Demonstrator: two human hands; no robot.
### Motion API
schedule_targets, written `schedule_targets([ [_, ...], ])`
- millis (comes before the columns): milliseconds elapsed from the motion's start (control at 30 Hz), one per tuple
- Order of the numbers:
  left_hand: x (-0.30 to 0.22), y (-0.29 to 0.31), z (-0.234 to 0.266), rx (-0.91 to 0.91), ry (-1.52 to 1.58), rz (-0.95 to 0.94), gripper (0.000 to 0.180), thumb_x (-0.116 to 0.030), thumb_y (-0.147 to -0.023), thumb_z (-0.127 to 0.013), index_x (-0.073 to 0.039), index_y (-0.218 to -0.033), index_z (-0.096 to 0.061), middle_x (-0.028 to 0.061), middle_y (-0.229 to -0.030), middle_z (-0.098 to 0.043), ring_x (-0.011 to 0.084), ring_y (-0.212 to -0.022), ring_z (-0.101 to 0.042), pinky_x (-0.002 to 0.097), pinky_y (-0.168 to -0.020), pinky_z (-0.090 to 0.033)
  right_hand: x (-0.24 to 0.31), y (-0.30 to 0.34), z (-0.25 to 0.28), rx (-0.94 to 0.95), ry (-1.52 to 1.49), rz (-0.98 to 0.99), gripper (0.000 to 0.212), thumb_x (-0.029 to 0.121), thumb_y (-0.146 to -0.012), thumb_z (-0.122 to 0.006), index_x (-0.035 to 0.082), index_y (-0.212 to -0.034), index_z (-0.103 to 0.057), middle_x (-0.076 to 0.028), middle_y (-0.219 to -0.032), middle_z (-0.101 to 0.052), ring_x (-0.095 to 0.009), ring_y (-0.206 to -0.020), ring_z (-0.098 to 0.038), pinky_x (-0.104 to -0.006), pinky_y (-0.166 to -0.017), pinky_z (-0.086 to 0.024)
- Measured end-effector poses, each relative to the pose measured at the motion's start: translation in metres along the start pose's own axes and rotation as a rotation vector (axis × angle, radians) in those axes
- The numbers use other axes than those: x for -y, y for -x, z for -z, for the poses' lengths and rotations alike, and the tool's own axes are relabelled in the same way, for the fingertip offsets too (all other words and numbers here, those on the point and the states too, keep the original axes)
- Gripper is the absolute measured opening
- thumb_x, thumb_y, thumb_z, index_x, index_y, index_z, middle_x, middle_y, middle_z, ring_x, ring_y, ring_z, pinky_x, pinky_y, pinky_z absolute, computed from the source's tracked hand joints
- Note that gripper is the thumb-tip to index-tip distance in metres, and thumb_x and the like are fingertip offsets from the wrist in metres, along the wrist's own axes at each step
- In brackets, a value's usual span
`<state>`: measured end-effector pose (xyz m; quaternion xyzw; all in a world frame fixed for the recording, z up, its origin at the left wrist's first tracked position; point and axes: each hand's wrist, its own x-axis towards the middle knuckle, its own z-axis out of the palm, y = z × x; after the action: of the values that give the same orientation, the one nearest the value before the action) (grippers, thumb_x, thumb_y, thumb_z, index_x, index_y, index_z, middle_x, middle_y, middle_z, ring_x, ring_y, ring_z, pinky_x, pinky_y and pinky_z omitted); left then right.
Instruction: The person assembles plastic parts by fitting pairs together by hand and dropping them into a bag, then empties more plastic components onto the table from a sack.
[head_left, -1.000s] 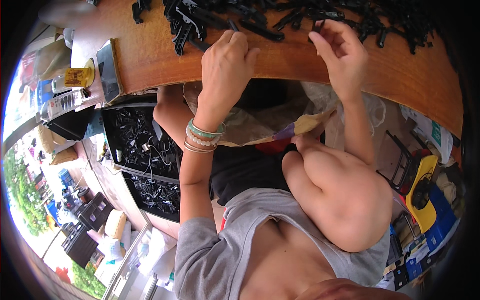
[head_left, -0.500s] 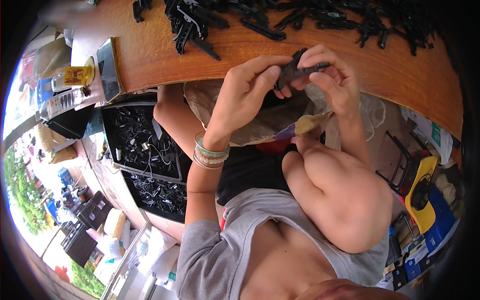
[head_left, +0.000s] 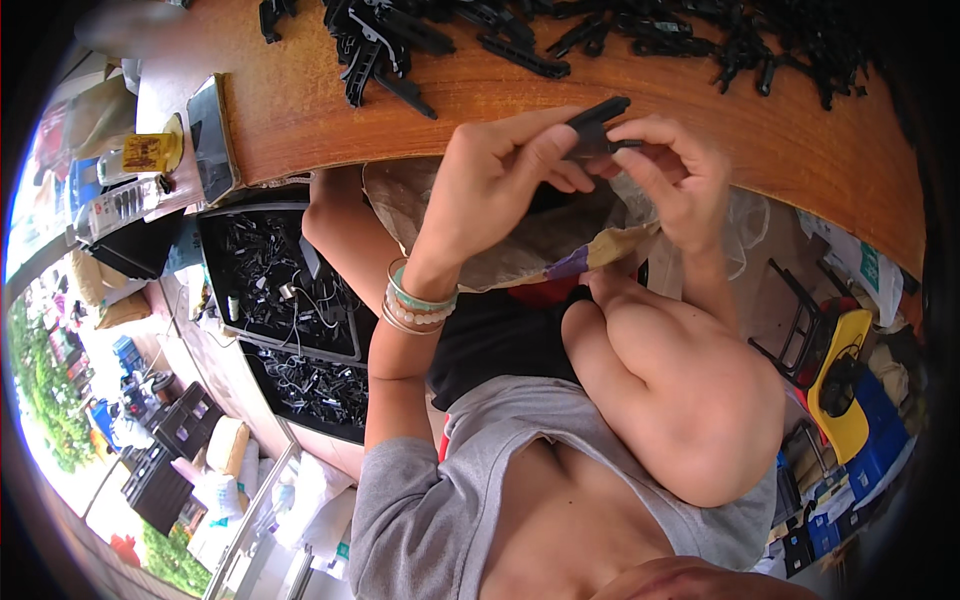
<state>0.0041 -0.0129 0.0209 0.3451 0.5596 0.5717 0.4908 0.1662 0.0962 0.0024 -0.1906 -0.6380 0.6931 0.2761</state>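
Observation:
A black plastic part [head_left: 594, 124] is up in front of me, just over the near edge of the wooden table [head_left: 300, 110]. My left hand [head_left: 505, 180] grips it between thumb and fingers, its slim end pointing up and to the right. My right hand [head_left: 675, 175] pinches a small dark piece [head_left: 626, 144] at the part's right side; whether it is joined to the part I cannot tell. Below both hands, a clear plastic bag [head_left: 520, 245] lies open across my lap. Similar black plastic parts [head_left: 400, 50] are heaped along the far side of the table.
Two black trays [head_left: 270, 270] full of small black parts stand at my left, with a white cable lying over them. A yellow round container [head_left: 150, 152] sits on the table's left end. At the right are a yellow stool [head_left: 843, 390] and blue crates [head_left: 880, 420].
The black part has turned in my left hand, its slim end now pointing up to the right. My right hand has moved slightly down and right, and now pinches the small piece at its side.

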Motion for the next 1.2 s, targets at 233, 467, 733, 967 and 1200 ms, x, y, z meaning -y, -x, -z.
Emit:
schedule_targets([
  [233, 0.009, 0.005, -0.003, -0.103, -0.453, -0.300, 0.030, -0.004, -0.077, -0.071, 0.003, -0.105, -0.063, 0.0188, -0.085, -0.067, 0.0331, -0.073, -0.067, 0.0337, -0.064, -0.053, -0.006, 0.006, -0.006, -0.093, 0.260, 0.169, 0.022, 0.003, -0.083, -0.068, -0.001, -0.104, -0.064, -0.011, -0.096, -0.067, -0.017, -0.083, -0.066, -0.0257, -0.072, -0.053],
  [467, 0.004, 0.009, -0.001, -0.062, -0.516, -0.351, 0.028, -0.003, -0.075, -0.070, 0.000, -0.102, -0.065, 0.0182, -0.085, -0.067, 0.0329, -0.072, -0.066, 0.0341, -0.062, -0.052, -0.008, 0.003, -0.007, -0.108, 0.421, 0.327, 0.036, 0.008, -0.074, -0.077, 0.003, -0.108, -0.064, -0.009, -0.095, -0.067, -0.018, -0.076, -0.063, -0.0260, -0.063, -0.048],
  [733, 0.004, 0.006, -0.002, -0.011, -0.517, -0.367, 0.029, -0.007, -0.076, -0.071, -0.001, -0.103, -0.066, 0.0173, -0.082, -0.066, 0.0334, -0.073, -0.064, 0.0349, -0.064, -0.051, -0.007, 0.008, -0.009, -0.160, 0.443, 0.252, 0.027, -0.005, -0.073, -0.071, 0.001, -0.099, -0.065, -0.008, -0.091, -0.069, -0.016, -0.076, -0.066, -0.0251, -0.066, -0.051],
  [967, 0.019, 0.012, 0.022, 0.114, -0.582, -0.393, 0.029, -0.007, -0.076, -0.072, -0.002, -0.104, -0.066, 0.0162, -0.082, -0.065, 0.0328, -0.074, -0.064, 0.0346, -0.065, -0.051, -0.003, -0.009, 0.020, 0.170, 0.384, 0.106, 0.023, -0.003, -0.077, -0.069, 0.003, -0.099, -0.066, -0.006, -0.089, -0.067, -0.013, -0.071, -0.063, -0.0239, -0.061, -0.048],
  [1200, 0.017, -0.026, 0.026, -0.302, -0.804, -0.474, 0.018, -0.018, -0.079, -0.073, -0.001, -0.082, -0.066, 0.0106, -0.068, -0.062, 0.0300, -0.063, -0.062, 0.0349, -0.057, -0.049, -0.004, -0.058, 0.058, -0.244, 1.060, 0.456, 0.014, 0.006, -0.082, -0.068, 0.006, -0.096, -0.068, -0.002, -0.100, -0.065, -0.016, -0.085, -0.060, -0.0267, -0.069, -0.045],
])
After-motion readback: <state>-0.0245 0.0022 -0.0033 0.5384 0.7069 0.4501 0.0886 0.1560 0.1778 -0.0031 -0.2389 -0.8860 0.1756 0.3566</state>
